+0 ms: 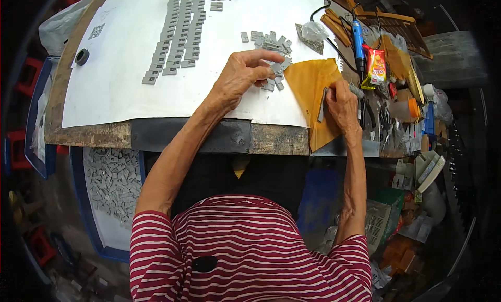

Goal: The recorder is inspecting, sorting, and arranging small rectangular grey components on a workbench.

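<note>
My left hand (242,75) is over the white sheet (115,88), its index finger stretched out and its thumb apart from it. Its fingertips are at the near end of a loose pile of small grey flat pieces (270,44), some partly hidden by the hand. My right hand (342,106) is closed on a narrow grey strip (322,105), which lies against an orange-brown sheet of paper (310,83). That paper overlaps the white sheet and hangs over the table's front edge. Further left, similar grey pieces (180,36) lie in slanting rows.
A black ring (82,57) sits at the left. On the right are a blue pen-shaped tool (358,44), a red-yellow packet (374,67), pliers (384,117) and a small bag of parts (310,38). Below the table edge, a blue-rimmed tray (78,197) holds many grey pieces.
</note>
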